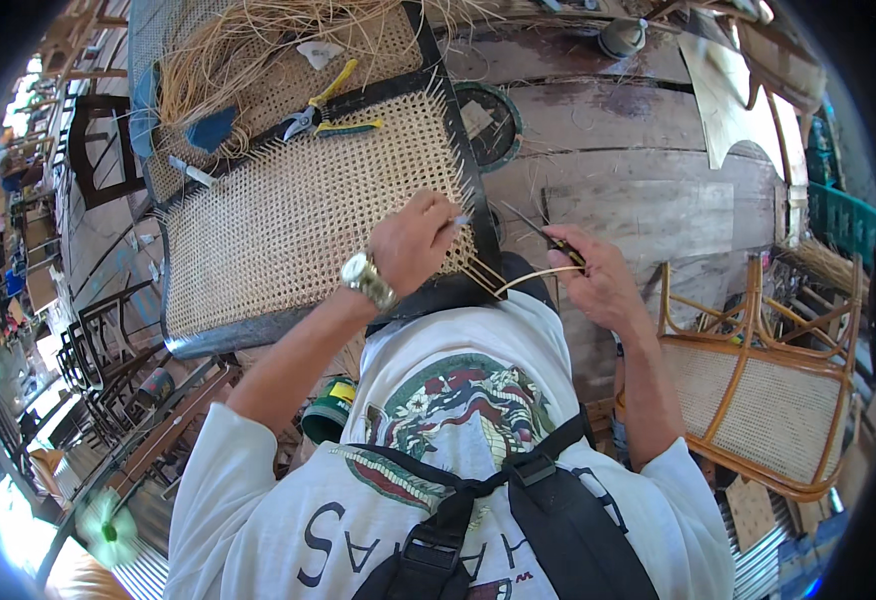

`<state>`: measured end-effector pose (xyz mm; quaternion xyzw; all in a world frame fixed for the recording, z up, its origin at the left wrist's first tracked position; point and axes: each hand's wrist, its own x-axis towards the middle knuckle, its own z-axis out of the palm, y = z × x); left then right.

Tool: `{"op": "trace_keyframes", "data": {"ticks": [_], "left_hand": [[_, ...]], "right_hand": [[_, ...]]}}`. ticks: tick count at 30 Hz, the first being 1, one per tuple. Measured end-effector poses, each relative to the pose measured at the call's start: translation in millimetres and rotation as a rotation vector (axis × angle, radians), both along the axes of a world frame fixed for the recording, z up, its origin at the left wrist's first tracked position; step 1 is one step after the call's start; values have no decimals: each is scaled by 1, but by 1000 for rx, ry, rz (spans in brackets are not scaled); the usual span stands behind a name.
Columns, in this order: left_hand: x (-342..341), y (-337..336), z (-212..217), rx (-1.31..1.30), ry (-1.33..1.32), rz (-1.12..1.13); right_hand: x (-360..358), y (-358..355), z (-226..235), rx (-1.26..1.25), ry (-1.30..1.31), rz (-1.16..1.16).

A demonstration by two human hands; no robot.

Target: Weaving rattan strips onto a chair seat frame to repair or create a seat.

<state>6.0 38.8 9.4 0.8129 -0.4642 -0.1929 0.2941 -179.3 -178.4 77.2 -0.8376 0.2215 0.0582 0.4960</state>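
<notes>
A woven cane panel (288, 220) in a dark frame (485, 215) lies in front of me. My left hand (418, 240) is closed over its right side, the fingers pinched at a small pale-blue bit (461, 219) I cannot make out. Just right of the frame, my right hand (598, 278) grips a thin pointed tool (528, 222) with a dark and yellow handle. A bent cane strand (538, 276) runs from that hand to the panel's near right corner, where several loose strands stick out. Cane ends bristle along the right edge.
Yellow-handled shears (320, 108) lie on the panel's far edge, near a white tube (192, 171). Behind them is a heap of loose cane strands (228, 60). A dark round tray (488, 125) sits right of the frame. A rattan chair (758, 395) stands at right, a green tin (330, 408) below my left forearm.
</notes>
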Motion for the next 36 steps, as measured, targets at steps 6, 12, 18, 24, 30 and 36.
{"op": "trace_keyframes", "data": {"ticks": [6, 12, 18, 24, 30, 36], "left_hand": [[-19, 18, 25, 57, -1, -151], [-20, 21, 22, 113, -36, -174], [-23, 23, 18, 150, -40, -184], [-16, 30, 6, -14, 16, -192], [-16, 43, -7, -136, 84, -121], [4, 58, 5, -28, 146, -13]], "right_hand": [[6, 12, -6, 144, 74, 53], [16, 13, -4, 107, 93, 106], [30, 19, 7, -49, 108, 235], [117, 25, 48, -551, 360, 674], [190, 65, 41, -858, 344, 1151], [201, 71, 40, -897, 557, 1212]]}}
